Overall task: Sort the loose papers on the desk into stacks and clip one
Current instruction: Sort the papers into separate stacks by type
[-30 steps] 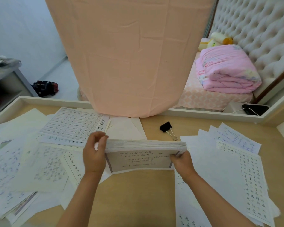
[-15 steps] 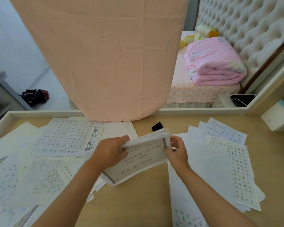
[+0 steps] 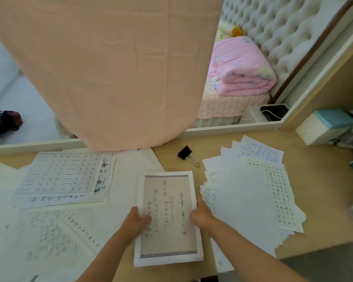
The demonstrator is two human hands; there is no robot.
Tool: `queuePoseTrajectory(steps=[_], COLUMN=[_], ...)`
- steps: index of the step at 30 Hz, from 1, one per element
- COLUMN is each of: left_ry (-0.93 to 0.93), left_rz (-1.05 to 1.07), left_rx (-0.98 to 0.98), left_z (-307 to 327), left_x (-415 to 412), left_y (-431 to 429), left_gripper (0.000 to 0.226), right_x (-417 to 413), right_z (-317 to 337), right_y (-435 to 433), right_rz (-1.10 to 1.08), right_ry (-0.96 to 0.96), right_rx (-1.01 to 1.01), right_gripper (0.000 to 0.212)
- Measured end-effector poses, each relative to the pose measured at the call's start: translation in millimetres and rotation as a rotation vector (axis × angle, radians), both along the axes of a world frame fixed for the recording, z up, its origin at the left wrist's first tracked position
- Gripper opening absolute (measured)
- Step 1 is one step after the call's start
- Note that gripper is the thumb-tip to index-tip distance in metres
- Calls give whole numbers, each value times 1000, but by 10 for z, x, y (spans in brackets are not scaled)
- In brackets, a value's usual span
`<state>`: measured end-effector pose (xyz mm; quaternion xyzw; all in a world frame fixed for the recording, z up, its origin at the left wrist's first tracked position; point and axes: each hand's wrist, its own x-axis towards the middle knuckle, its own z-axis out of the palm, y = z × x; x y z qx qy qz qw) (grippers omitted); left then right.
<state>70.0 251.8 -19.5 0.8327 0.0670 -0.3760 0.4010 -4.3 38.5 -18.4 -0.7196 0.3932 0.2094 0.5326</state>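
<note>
Where the stack was: the thick stack (image 3: 167, 216) of white paper sheets, with a grey frame printed on its top page, lay about flat on the pale wooden desk (image 3: 324, 200), right between the two hands.
Long side: the stack's long side ran straight away from the person, so its short far end pointed out past the fingertips.
Left hand: the left hand (image 3: 138, 220) gripped the stack's left edge, with the thumb curled over the top page and the other fingers hidden below.
Right hand: the right hand (image 3: 201, 217) held the right edge just across from it, bent round the side so that only its back showed.
Arms: both forearms came in from the near side and slanted in toward the stack.
Clip: the small black metal binder clip (image 3: 186, 154) with silver wire handles lay ahead of the right hand, past the stack's far right corner, not touching it.
Nearer hand: the right hand looked a bit nearer to the clip than the left.
Loose sheets: white written sheets (image 3: 63, 178) were spread beyond the left hand, and a fanned pile (image 3: 249, 200) lay beside the right hand.
Next move: my guess was that the left hand should hold the stack while the right reached forward for the clip, which would fit on the short far end.
</note>
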Motion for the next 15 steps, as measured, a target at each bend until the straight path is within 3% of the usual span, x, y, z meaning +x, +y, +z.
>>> queuePoseTrajectory(steps=[4,8,12,15], left_ry=[-138,-357,-312,-232], left_rz=[-185,-244,-307,-362], left_rx=[287,194,-10,-53], left_z=[-133,-51,0,-30], left_x=[83,88,22,-98], left_y=[10,-374,-1077,-1619], left_gripper=[83,70,60,64], right_x=[-1,-111,-380,-595], right_z=[94,235,237,186], right_y=[59,-211,-933,-1590], right_rz=[38,123,-15,-126], right_ry=[-53,-66,-61,-19], right_rx=[-70,-171,-276,-368], right_gripper=[53,50,48,44])
